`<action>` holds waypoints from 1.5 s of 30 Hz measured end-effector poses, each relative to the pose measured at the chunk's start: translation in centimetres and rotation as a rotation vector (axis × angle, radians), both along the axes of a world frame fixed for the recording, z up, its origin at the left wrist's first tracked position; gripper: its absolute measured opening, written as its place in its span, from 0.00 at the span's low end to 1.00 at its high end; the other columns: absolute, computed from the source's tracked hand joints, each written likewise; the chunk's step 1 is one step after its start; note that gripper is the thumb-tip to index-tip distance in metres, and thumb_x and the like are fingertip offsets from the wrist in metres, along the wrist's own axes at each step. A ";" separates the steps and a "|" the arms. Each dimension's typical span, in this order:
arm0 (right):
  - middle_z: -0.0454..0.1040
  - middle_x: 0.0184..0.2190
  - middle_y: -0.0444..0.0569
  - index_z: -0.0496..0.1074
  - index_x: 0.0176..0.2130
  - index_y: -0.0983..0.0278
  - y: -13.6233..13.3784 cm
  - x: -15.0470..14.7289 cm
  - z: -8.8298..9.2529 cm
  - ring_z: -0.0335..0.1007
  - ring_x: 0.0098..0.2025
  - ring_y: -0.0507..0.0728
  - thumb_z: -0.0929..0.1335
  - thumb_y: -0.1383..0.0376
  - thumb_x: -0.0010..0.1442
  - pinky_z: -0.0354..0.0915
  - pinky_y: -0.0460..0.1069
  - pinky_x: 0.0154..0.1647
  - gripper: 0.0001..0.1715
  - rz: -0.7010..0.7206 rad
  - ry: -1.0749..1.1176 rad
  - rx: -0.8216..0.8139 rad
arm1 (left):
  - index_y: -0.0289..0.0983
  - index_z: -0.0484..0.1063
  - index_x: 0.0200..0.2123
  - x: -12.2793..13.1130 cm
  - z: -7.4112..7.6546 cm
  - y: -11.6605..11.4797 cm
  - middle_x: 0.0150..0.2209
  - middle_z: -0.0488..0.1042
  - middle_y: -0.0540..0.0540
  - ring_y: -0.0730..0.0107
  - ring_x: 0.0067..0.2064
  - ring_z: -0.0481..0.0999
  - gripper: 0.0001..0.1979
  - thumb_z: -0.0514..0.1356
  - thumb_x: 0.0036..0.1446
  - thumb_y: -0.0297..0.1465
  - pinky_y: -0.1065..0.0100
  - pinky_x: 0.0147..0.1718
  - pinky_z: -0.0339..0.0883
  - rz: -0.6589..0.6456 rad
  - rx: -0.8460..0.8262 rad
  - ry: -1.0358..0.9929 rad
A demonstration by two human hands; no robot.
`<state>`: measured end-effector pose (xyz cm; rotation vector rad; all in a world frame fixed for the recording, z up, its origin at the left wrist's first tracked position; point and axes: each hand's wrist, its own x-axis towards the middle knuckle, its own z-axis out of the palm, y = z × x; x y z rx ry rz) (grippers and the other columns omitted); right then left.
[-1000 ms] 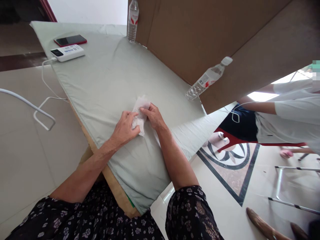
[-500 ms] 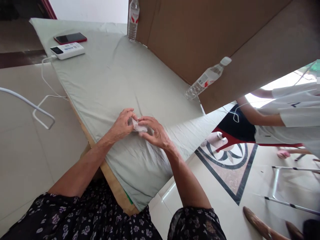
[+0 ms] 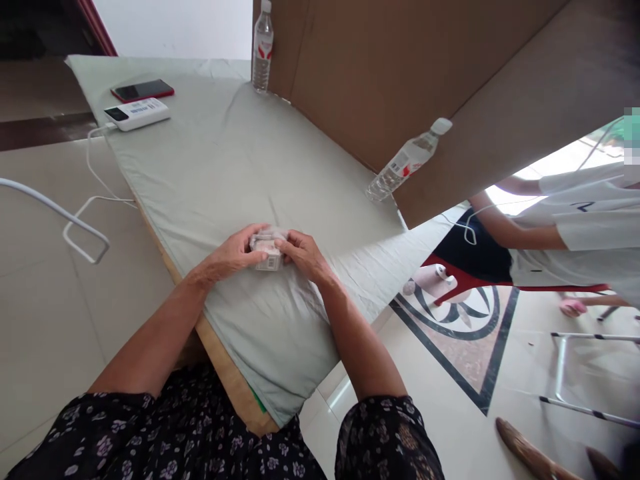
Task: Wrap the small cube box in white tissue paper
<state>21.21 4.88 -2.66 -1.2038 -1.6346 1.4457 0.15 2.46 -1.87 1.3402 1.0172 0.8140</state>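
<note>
Near the front of the cloth-covered table [image 3: 200, 180], a small clear packet with a pale label and barcode [image 3: 271, 259] is gripped between my two hands. My left hand [image 3: 235, 252] closes on its left side, thumb on top. On the right side, my right hand [image 3: 303, 252] holds it with thumb and bent fingers. Crinkled clear wrapping shows at the packet's far edge. What exactly is inside the packet is too small to tell.
A red-edged phone [image 3: 143, 91] and a white power bank [image 3: 137, 114] with a cable lie at the back left. Two water bottles [image 3: 263, 50] [image 3: 407, 162] stand against a large cardboard panel [image 3: 380, 73]. At the right sits a person in a white shirt [image 3: 595, 213].
Both hands have closed in on the packet, whose labelled face now shows between them. Earlier, only crumpled clear wrapping was visible between the fingertips. The view has shifted slightly.
</note>
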 end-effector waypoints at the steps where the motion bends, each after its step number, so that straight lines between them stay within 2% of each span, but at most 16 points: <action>1: 0.70 0.27 0.42 0.73 0.35 0.62 0.0 -0.1 -0.1 0.65 0.29 0.52 0.71 0.42 0.57 0.64 0.48 0.30 0.26 -0.017 -0.008 -0.002 | 0.32 0.59 0.70 0.2 -0.2 0.0 0.62 0.72 0.34 0.47 0.60 0.76 0.48 0.69 0.49 0.43 0.55 0.55 0.73 0.023 -0.006 -0.018; 3: 0.73 0.30 0.43 0.75 0.39 0.62 -0.2 0.0 -0.2 0.68 0.32 0.53 0.71 0.42 0.57 0.65 0.48 0.32 0.27 -0.091 -0.026 0.057 | 0.33 0.54 0.72 0.5 -0.5 0.0 0.64 0.70 0.33 0.48 0.61 0.75 0.51 0.69 0.50 0.42 0.54 0.57 0.72 0.039 -0.006 -0.066; 6: 0.79 0.43 0.49 0.74 0.50 0.62 -0.8 0.5 -0.2 0.72 0.41 0.56 0.70 0.44 0.58 0.69 0.51 0.40 0.29 -0.274 -0.054 0.216 | 0.35 0.50 0.74 0.8 -1.1 0.2 0.66 0.68 0.32 0.46 0.63 0.74 0.53 0.69 0.49 0.41 0.51 0.60 0.71 0.054 0.006 -0.129; 8: 0.79 0.48 0.52 0.74 0.52 0.62 -1.2 0.9 -0.1 0.73 0.44 0.58 0.69 0.45 0.60 0.70 0.52 0.42 0.30 -0.345 -0.103 0.298 | 0.35 0.49 0.74 0.9 -1.6 0.2 0.67 0.65 0.30 0.44 0.64 0.73 0.55 0.70 0.47 0.41 0.48 0.60 0.71 0.089 0.016 -0.138; 12: 0.80 0.49 0.53 0.76 0.51 0.59 -2.3 0.9 0.1 0.74 0.47 0.60 0.69 0.45 0.61 0.70 0.55 0.45 0.27 -0.261 -0.223 0.378 | 0.36 0.51 0.73 0.9 -2.3 -0.3 0.68 0.61 0.28 0.43 0.64 0.72 0.53 0.69 0.48 0.43 0.45 0.61 0.69 0.177 0.116 -0.014; 16: 0.80 0.49 0.53 0.74 0.57 0.59 -2.8 0.3 -0.1 0.74 0.49 0.61 0.71 0.45 0.60 0.70 0.57 0.51 0.32 -0.202 -0.280 0.409 | 0.35 0.59 0.69 0.9 -2.4 -1.1 0.62 0.68 0.32 0.47 0.61 0.72 0.48 0.69 0.48 0.44 0.45 0.62 0.68 0.357 0.316 0.268; 18: 0.79 0.51 0.53 0.72 0.60 0.59 -2.7 0.2 -0.3 0.74 0.50 0.62 0.72 0.46 0.60 0.70 0.58 0.53 0.35 -0.182 -0.283 0.409 | 0.34 0.62 0.68 0.9 -2.0 -1.4 0.58 0.72 0.34 0.50 0.58 0.74 0.46 0.69 0.48 0.44 0.47 0.60 0.69 0.406 0.362 0.353; 22: 0.78 0.56 0.55 0.70 0.62 0.61 -2.6 0.4 -0.5 0.74 0.53 0.63 0.72 0.48 0.60 0.69 0.59 0.56 0.36 -0.125 -0.270 0.382 | 0.33 0.63 0.67 1.1 -1.3 -1.6 0.53 0.76 0.37 0.56 0.51 0.77 0.43 0.67 0.52 0.45 0.54 0.54 0.72 0.334 0.296 0.327; 28: 0.75 0.61 0.56 0.68 0.65 0.61 -2.8 0.6 -0.4 0.73 0.58 0.65 0.72 0.49 0.60 0.69 0.59 0.58 0.39 -0.068 -0.229 0.297 | 0.35 0.64 0.68 0.8 -0.8 -1.1 0.55 0.76 0.38 0.57 0.50 0.77 0.41 0.66 0.54 0.45 0.57 0.51 0.72 0.199 0.229 0.230; 35: 0.77 0.58 0.53 0.72 0.63 0.56 -2.6 1.0 0.2 0.72 0.58 0.64 0.71 0.51 0.64 0.66 0.61 0.62 0.31 0.071 -0.236 0.350 | 0.37 0.69 0.66 -0.2 -1.0 -0.5 0.57 0.75 0.37 0.54 0.51 0.77 0.39 0.67 0.54 0.47 0.55 0.52 0.73 0.070 0.164 0.212; 38: 0.74 0.60 0.51 0.75 0.59 0.52 -2.2 1.1 0.2 0.68 0.63 0.62 0.70 0.49 0.65 0.62 0.61 0.67 0.26 0.107 -0.216 0.400 | 0.37 0.67 0.67 -0.4 -1.2 -0.2 0.61 0.73 0.36 0.53 0.53 0.76 0.42 0.68 0.53 0.48 0.55 0.52 0.73 0.040 0.154 0.191; 41: 0.72 0.60 0.50 0.77 0.57 0.52 -1.9 1.1 0.2 0.66 0.65 0.61 0.70 0.47 0.65 0.61 0.61 0.68 0.25 0.121 -0.210 0.435 | 0.35 0.64 0.69 -0.4 -1.2 0.1 0.54 0.77 0.37 0.54 0.50 0.77 0.45 0.68 0.53 0.48 0.57 0.47 0.73 0.010 0.110 0.187; 45: 0.77 0.56 0.50 0.78 0.56 0.54 -1.3 1.5 0.4 0.70 0.59 0.61 0.71 0.47 0.62 0.63 0.61 0.65 0.27 0.107 -0.182 0.410 | 0.34 0.69 0.65 -0.1 -0.8 0.0 0.45 0.78 0.42 0.59 0.43 0.77 0.39 0.67 0.53 0.47 0.61 0.42 0.71 0.006 0.084 0.166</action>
